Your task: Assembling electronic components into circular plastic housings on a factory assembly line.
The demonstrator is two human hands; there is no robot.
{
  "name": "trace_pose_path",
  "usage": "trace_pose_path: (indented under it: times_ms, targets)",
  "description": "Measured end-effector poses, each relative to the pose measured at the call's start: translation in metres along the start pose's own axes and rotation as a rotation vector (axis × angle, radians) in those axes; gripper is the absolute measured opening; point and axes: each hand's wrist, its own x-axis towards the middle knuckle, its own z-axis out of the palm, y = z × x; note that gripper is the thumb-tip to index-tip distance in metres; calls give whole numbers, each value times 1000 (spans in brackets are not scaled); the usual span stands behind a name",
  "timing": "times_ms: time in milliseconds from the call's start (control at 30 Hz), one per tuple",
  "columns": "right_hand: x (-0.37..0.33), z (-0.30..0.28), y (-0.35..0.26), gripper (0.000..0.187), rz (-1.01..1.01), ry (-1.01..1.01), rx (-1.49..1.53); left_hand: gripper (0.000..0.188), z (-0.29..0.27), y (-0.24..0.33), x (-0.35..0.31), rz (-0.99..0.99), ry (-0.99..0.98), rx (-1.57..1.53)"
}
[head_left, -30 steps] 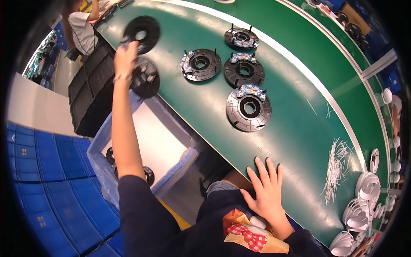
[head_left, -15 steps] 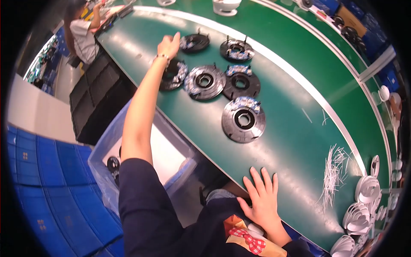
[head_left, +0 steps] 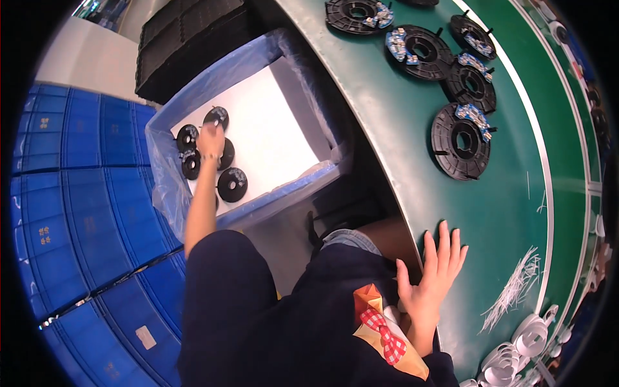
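Note:
My left hand [head_left: 210, 142] is down inside a lined blue bin [head_left: 303, 84], its fingers closed at the near edge of a black plastic disc [head_left: 220, 115]. The fingertips are small and partly hidden. Around it in the bin lie several similar discs, one nearest me being a black disc [head_left: 232, 186] with a centre hole. My right hand [head_left: 433, 277] rests on the edge of the green table [head_left: 412, 155], fingers spread and holding nothing. Beyond it on the tabletop lies a round black base [head_left: 459, 145] with a blue circuit board [head_left: 474, 121].
Several more black bases, among them a far base [head_left: 419, 55], lie along the table. White thin strips [head_left: 514, 290] are heaped at the right, near white rings [head_left: 530, 335]. Blue crates [head_left: 77, 213] stand at the left; black crates [head_left: 187, 39] stand behind the bin.
My left hand has left the far bases on the table and moved down into the bin. The view has swung left and down. My right hand stays spread at the table edge.

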Motion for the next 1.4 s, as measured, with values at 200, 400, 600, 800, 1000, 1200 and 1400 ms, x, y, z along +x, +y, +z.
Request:
trace_pose_path:
  times_ms: [200,400,600,800,1000,1200,1400]
  targets:
    - [0,1,3,61,2,21,-26,47,48,-90,-54,-300,32,70]
    - [1,3,2,60,12,46,-62,68,46,-66,-57,-356,86,193]
    - [0,5,0,59,14,61,-69,77,55,-116,-27,-697,-315,-10]
    - [0,4,-2,58,21,65,-81,66,38,-90,-53,-457,-314,164]
    - [0,-3,4,57,29,29,-29,70,52,-85,-64,-387,-339,174]
    - [0,-9,9,54,44,4,43,60,49,-62,-65,-241,-71,-11]
    - [-3,-16,8,54,19,-26,80,42,-50,65,-1,201,200,-841]
